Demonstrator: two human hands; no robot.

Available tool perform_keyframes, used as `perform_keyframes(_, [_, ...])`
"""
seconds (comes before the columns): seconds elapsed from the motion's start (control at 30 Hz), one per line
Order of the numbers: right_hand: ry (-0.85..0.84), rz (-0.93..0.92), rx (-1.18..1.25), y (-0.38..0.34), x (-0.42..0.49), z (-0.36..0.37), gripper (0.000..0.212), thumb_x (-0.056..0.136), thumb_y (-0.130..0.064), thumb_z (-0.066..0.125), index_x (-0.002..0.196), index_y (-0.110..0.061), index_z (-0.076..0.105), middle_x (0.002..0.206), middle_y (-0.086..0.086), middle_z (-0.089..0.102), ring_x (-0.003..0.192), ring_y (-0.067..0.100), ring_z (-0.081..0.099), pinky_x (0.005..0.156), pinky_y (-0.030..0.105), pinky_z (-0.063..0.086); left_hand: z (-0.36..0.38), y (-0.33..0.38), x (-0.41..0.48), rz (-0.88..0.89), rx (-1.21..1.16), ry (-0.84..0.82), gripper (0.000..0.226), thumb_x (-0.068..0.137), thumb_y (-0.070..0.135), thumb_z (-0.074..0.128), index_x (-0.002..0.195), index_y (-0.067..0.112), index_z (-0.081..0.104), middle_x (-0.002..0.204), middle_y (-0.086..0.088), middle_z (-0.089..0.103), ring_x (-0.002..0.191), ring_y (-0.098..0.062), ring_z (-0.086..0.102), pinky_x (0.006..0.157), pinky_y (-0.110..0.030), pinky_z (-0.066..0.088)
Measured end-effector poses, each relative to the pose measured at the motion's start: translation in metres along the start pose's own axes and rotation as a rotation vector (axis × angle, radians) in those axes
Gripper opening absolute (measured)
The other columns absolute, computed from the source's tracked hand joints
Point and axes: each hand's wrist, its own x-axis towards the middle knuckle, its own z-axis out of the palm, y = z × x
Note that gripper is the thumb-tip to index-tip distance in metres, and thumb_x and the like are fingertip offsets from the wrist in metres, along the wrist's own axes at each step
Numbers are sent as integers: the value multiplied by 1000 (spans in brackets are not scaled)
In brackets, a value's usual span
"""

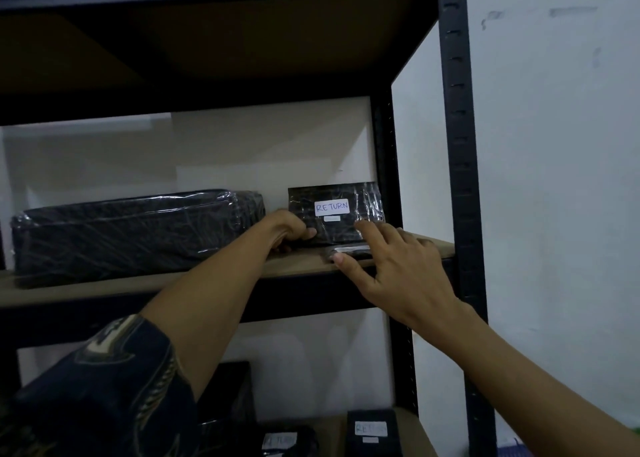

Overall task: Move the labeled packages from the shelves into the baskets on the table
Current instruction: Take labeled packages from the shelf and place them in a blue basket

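Note:
A small black package wrapped in clear film [334, 197], with a white label reading RETURN, stands upright at the right end of the wooden shelf [138, 283]. My left hand [289, 229] grips its lower left corner, fingers curled round the edge. My right hand [394, 259] reaches to its lower right side with spread fingers; the fingertips touch the package front and the thumb lies by a thin flat dark item [349, 250] on the shelf before it.
A large black wrapped bundle [131, 235] fills the left of the same shelf. The shelf below holds a black package labelled RETURN [370, 429] and another labelled dark package [280, 439]. A black metal upright [457, 145] borders the right, beside a white wall.

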Motion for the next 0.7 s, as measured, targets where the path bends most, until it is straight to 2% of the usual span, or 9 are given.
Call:
perform_keyframes(0.07, [9, -3, -8, 0, -1, -1, 75, 83, -74, 6, 135, -28, 34, 129, 2, 54, 115, 25, 54, 89, 44, 46, 0, 0, 1, 3, -46, -9, 27, 89, 27, 66, 106, 7, 56, 105, -10, 56, 73, -21, 51, 51, -29, 39])
perform_keyframes(0.17, [37, -7, -3, 0, -2, 0, 74, 84, -72, 9, 133, -25, 39, 123, 2, 58, 110, 24, 56, 88, 44, 45, -1, -1, 2, 16, -99, -20, 37, 85, 25, 71, 113, 5, 59, 118, -11, 59, 96, -27, 54, 64, -32, 46])
perform_keyframes(0.23, [91, -9, 12, 1, -3, 1, 72, 87, -71, 14, 128, -22, 46, 116, 4, 61, 107, 24, 57, 90, 44, 44, -2, -1, 2, 22, -143, -3, 41, 84, 27, 72, 115, 4, 59, 116, -8, 58, 103, -29, 55, 71, -33, 46])
perform_keyframes(0.3, [149, -2, 20, 4, -7, 3, 68, 89, -69, 20, 123, -19, 51, 115, 6, 60, 110, 25, 55, 95, 46, 40, -4, 0, 5, 26, -221, 25, 35, 85, 27, 71, 110, 4, 61, 105, -7, 62, 91, -27, 59, 67, -31, 46])
perform_keyframes(0.4, [183, 18, 23, 10, -18, 6, 67, 90, -67, 20, 125, -18, 50, 127, 11, 55, 124, 28, 47, 107, 50, 31, -11, 3, 6, 60, -384, 82, 28, 89, 22, 65, 111, 5, 63, 87, -8, 68, 56, -17, 60, 41, -22, 40])
perform_keyframes(0.53, [217, -29, 28, 23, -33, 10, 62, 93, -61, 26, 126, -14, 49, 131, 12, 52, 130, 27, 42, 115, 42, 22, -22, 9, -8, 160, -582, 188, 23, 90, 18, 64, 110, 9, 60, 92, -7, 70, 59, -15, 63, 44, -23, 44])
perform_keyframes(0.7, [251, -150, 2, 33, -52, 18, 61, 95, -50, 36, 138, -8, 43, 147, 17, 38, 141, 28, 26, 116, 47, 18, -35, 14, -47, 315, -714, 240, 25, 90, 19, 66, 111, 9, 57, 97, -8, 70, 62, -15, 65, 45, -21, 44])
